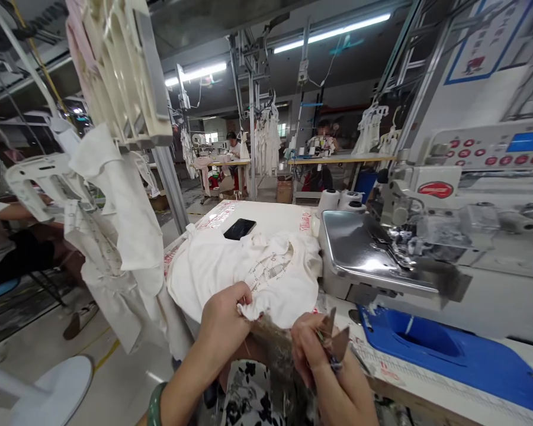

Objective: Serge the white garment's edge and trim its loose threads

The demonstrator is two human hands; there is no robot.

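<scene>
Garment, judged light, soft and limp, is pinched at its edge, likely the best hold, by the left hand; snips are grasped by the right hand.

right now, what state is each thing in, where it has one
White cloth garment: crumpled, edge held
Small metal snips: held, blades apart
Left-hand grip: closed on garment
Right-hand grip: closed around snips
Flat black-screened phone: screen dark
Rectangular machine display: lit blue
Long white ceiling light: on

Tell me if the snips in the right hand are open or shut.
Open: the snips, held in the right hand, show two blades standing apart, with a gap between their tips.
</scene>
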